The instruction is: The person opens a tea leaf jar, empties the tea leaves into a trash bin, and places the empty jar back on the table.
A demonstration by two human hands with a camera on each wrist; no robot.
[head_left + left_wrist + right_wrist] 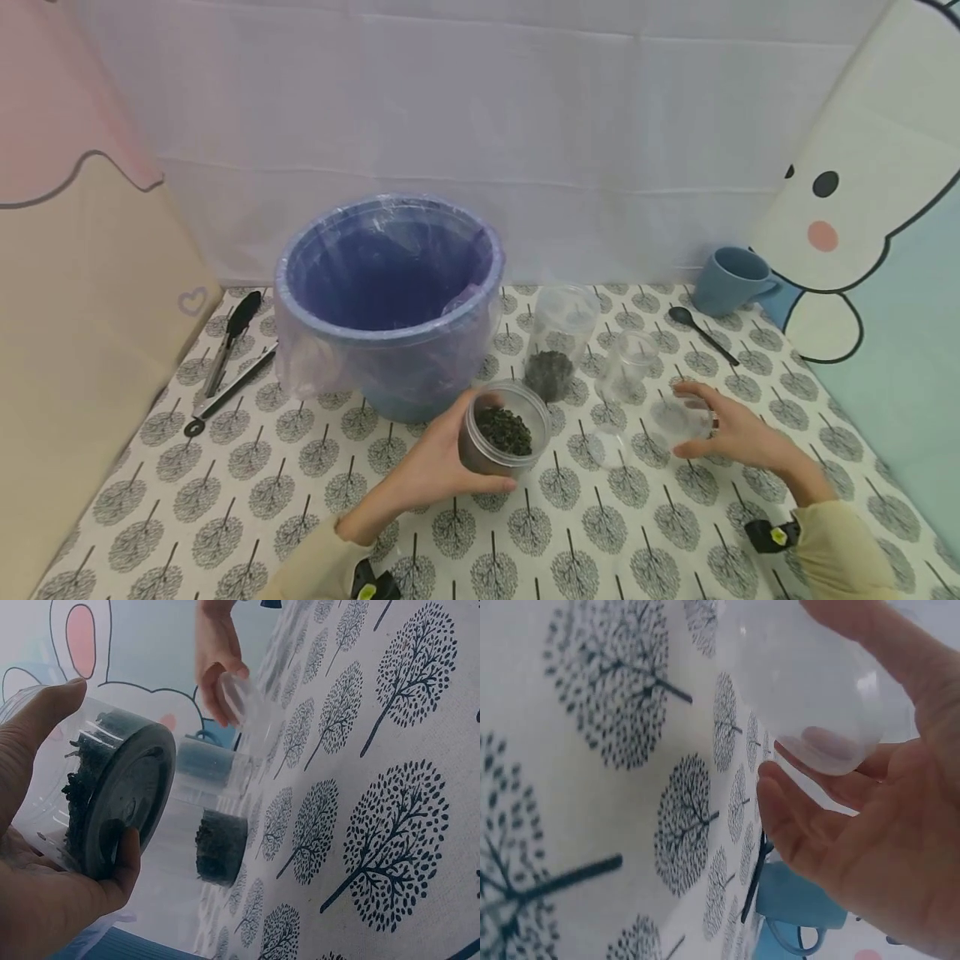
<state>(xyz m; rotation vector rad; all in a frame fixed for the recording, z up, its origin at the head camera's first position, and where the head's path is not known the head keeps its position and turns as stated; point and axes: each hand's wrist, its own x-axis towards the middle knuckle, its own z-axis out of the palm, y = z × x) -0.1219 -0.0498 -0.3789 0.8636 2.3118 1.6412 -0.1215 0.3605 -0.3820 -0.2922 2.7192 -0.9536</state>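
My left hand [442, 458] grips an open clear plastic jar [480, 454] with dark green dried leaves [504, 430] inside. In the left wrist view that jar is tilted, thumb and fingers round its side and base. My right hand [738, 429] holds a clear plastic jar [810, 690] between thumb and fingers; no contents show in it. A clear round lid [609, 447] lies between the hands. Behind them stand a taller clear jar [564, 312] with dark leaves at its bottom and a smaller clear jar [628, 367].
A blue bucket [390, 335] lined with a clear bag stands at the back left. Black-tipped tongs [228, 346] lie left of it. At the back right are a blue mug [723, 283] and a black spoon [703, 333]. A tree-print cloth [453, 533] covers the table.
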